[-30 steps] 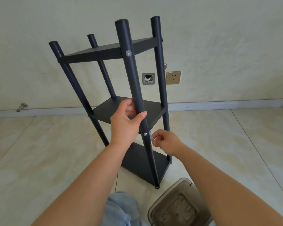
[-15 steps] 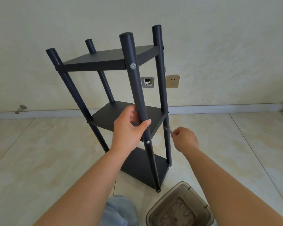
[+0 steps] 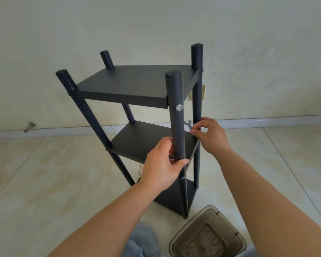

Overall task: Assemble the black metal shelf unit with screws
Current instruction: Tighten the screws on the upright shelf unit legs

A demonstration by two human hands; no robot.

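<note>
- The black metal shelf unit (image 3: 135, 84) stands on the tiled floor (image 3: 44, 182), three shelves and four round posts, tipped a little so it rests on its near corner foot.
- Left hand (image 3: 161, 169) is wrapped round the near post (image 3: 176, 127), fingers behind, thumb across the front, just at the level of the middle shelf (image 3: 148, 143).
- Right hand (image 3: 210, 135) sits just to the right of that post, fingertips pinched on a small flat wrench (image 3: 188, 125); its open jaw end pokes up to the left, between the near post and the right rear post (image 3: 196, 108).
- The wrench head is close to the near post, but whether it touches I cannot tell.
- A silver screw head (image 3: 179, 107) shows on the near post where the top shelf meets it, above both hands.
- A second, smaller screw (image 3: 183, 177) sits lower on the same post, right below the left thumb.
- More fixings are faintly visible at the other top-shelf corners, too small to read.
- Down at the bottom right, a translucent brown container (image 3: 208, 236) sits on the floor just beside the unit's near foot; contents are unclear.
- Blue denim (image 3: 143, 240) shows at the bottom edge between the forearms.
- Behind, a pale wall with a baseboard; a tan wall socket (image 3: 202, 92) peeks from behind the right rear post, and a metal doorstop (image 3: 30, 126) juts out at the far left.
</note>
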